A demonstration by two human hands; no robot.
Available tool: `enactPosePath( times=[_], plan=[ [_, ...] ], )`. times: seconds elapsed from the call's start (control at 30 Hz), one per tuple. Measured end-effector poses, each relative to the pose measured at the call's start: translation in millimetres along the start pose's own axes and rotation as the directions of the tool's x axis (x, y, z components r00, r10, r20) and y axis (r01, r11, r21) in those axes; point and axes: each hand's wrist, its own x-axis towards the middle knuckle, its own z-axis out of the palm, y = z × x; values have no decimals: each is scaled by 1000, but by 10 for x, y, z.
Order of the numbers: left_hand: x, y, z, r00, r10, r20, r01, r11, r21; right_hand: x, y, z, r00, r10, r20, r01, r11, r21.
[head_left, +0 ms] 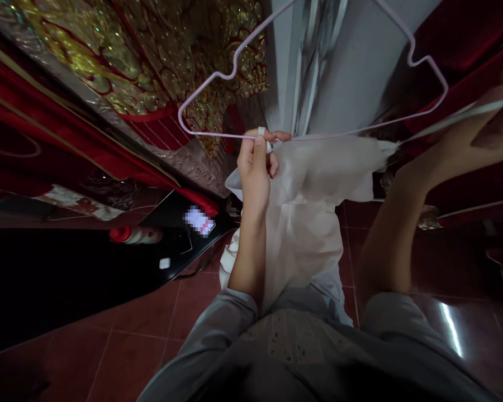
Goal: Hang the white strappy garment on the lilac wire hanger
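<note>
A pale pink hanger (209, 84) is held up in front of me, its lower bar running level across the view. My left hand (257, 156) is closed on that bar, with a bit of white strap or cloth between its fingers. Below the bar hangs a white garment (305, 223), reaching down towards my lap. My right hand (497, 120) is out at the right edge, blurred and dim. A pale strap (456, 118) stretches from the garment's right corner up to that hand; how the fingers hold it is hard to see.
Gold sequined and red garments (142, 67) hang at the upper left, dark red cloth (465, 33) at the upper right. A black table (88, 279) at the left bears a red-capped bottle (140, 234), a phone (199, 220) and a small white case (165, 263). The floor (134, 346) is red tile.
</note>
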Motion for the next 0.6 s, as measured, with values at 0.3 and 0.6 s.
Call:
enactPosePath(
  times=[0.3,0.6],
  plan=[
    [-56,30,73,990,-84,-110,92,993,72,-441,-650,174,638,496,589,-450,861,-237],
    [56,77,-387,767,332,-550,-105,909,402,-303,-744,186,665,550,506,-529,825,-200]
  ],
)
